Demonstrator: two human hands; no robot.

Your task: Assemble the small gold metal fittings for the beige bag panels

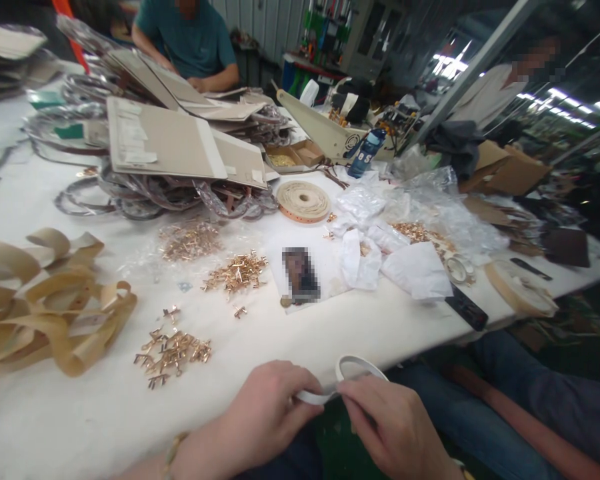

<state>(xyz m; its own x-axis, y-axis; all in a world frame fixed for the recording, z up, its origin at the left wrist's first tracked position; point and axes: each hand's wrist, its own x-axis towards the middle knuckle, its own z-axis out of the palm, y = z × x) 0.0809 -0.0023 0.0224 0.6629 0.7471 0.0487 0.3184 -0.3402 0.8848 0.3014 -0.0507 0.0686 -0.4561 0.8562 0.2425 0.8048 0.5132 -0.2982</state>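
since it seems light and springy, the white strip [314, 398] is best held flatwise, as tightly pinched by left hand [273, 407] and right hand [395, 423] beside the table [260, 337].

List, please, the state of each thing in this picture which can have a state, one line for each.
Thin white flat strip, curved into a loop.
Left hand, grip closed on the strip.
Right hand, grip closed on the strip.
Round cream tape roll, wound up.
Long tan ribbon, loose, in curls.
Small gold-coloured metal pieces, in loose heaps.
Shallow brown cardboard tray, open, partly filled.
Large brown cardboard box, flaps open.
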